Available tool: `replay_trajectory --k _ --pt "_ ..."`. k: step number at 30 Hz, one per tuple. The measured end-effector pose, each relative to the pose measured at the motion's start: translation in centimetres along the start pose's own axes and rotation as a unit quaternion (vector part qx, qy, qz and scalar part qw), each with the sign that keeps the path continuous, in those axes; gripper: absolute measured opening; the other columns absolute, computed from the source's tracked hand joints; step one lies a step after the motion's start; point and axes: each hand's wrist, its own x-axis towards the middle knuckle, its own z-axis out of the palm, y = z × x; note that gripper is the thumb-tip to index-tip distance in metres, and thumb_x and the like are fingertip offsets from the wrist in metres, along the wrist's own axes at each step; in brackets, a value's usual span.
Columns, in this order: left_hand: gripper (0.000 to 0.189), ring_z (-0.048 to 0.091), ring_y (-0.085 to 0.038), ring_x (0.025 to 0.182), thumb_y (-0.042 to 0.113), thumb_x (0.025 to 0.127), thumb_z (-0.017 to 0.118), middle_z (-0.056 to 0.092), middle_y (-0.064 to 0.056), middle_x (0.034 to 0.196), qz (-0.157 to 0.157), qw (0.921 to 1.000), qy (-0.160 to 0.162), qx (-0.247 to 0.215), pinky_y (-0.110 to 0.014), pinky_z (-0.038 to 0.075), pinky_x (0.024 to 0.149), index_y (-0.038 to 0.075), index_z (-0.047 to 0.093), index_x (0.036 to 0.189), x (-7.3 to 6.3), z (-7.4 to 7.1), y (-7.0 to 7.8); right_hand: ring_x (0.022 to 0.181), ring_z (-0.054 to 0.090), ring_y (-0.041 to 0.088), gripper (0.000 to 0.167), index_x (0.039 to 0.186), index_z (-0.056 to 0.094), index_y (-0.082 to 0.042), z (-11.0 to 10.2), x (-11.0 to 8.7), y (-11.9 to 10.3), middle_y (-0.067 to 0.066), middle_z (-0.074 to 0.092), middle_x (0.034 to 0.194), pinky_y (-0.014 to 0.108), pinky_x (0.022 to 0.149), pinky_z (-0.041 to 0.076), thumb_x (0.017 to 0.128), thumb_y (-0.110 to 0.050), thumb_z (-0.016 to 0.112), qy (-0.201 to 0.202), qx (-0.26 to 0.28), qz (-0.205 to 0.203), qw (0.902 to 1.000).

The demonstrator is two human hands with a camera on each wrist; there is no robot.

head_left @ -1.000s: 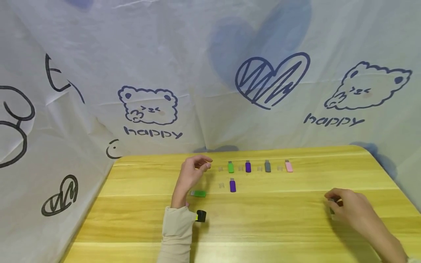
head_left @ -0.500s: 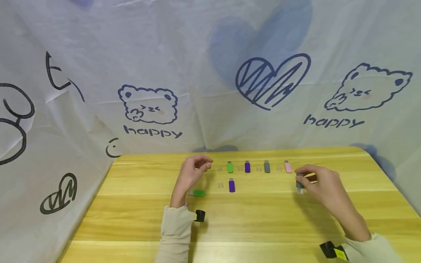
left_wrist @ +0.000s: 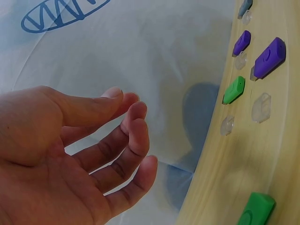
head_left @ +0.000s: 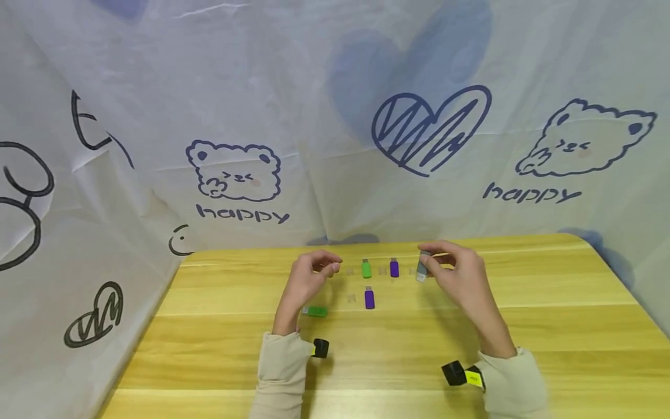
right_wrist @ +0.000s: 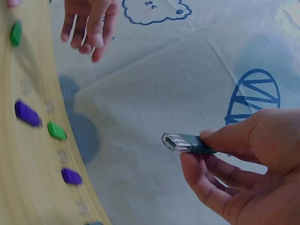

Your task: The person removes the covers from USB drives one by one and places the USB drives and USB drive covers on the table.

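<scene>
My right hand pinches a grey USB flash drive between thumb and fingertips, raised over the back row. A transparent cap covers its plug end. Palm turned inward, my left hand hovers left of the rows, fingers loosely bent with nothing in them. A green drive and a purple drive lie in the back row, clear caps beside them. Another purple drive lies in front, with its own cap. The right hand hides the row's right part in the head view.
A second green drive lies sideways near my left wrist. Part of something pink shows at the right wrist view's upper corner. Another grey drive sits farther along the row. White patterned cloth hangs behind the wooden table.
My right hand has carried the grey flash drive from the right side of the table leftward and back to above the row. My left hand has hardly moved.
</scene>
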Motion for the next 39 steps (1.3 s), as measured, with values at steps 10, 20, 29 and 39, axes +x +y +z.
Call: replay_trajectory --k 10,20,29,39 --pt "0.012 0.07 -0.029 0.087 0.007 0.1 0.067 0.076 -0.006 0.095 0.016 0.9987 -0.036 -0.031 -0.031 0.055 0.073 0.005 0.077 0.107 0.4 1.2 1.0 0.092 0.073 0.02 0.021 0.117 0.071 0.007 1.3 -0.4 1.0 0.025 0.068 0.116 0.027 0.074 0.061 0.098 -0.001 0.069 -0.002 0.154 0.034 0.9875" --pt "0.013 0.069 -0.035 0.089 0.009 0.1 0.067 0.075 -0.006 0.095 0.027 0.9964 -0.065 -0.047 -0.031 0.054 0.073 0.005 0.077 0.107 0.1 1.8 1.8 0.092 0.074 0.018 0.019 0.114 0.071 0.008 2.4 -0.3 1.6 0.025 0.068 0.112 0.027 0.078 0.061 0.097 -0.002 0.069 -0.015 0.19 0.041 0.9809" --pt "0.021 0.07 -0.035 0.094 0.017 0.103 0.064 0.074 -0.015 0.101 0.028 0.988 -0.107 -0.108 -0.046 0.058 0.085 0.001 0.073 0.114 0.0 3.2 2.4 0.094 0.075 0.021 0.017 0.11 0.069 0.008 3.0 -0.3 1.2 0.025 0.069 0.111 0.034 0.083 0.061 0.096 -0.001 0.071 -0.041 0.228 0.049 0.9715" --pt "0.018 0.072 -0.037 0.094 0.008 0.097 0.072 0.074 -0.016 0.101 0.014 0.9765 -0.068 -0.204 -0.044 0.059 0.085 -0.003 0.072 0.111 0.1 4.7 3.5 0.09 0.075 0.019 0.013 0.1 0.073 0.002 3.5 -0.3 0.7 0.016 0.074 0.106 0.03 0.08 0.061 0.092 -0.007 0.078 -0.037 0.22 0.04 0.9739"
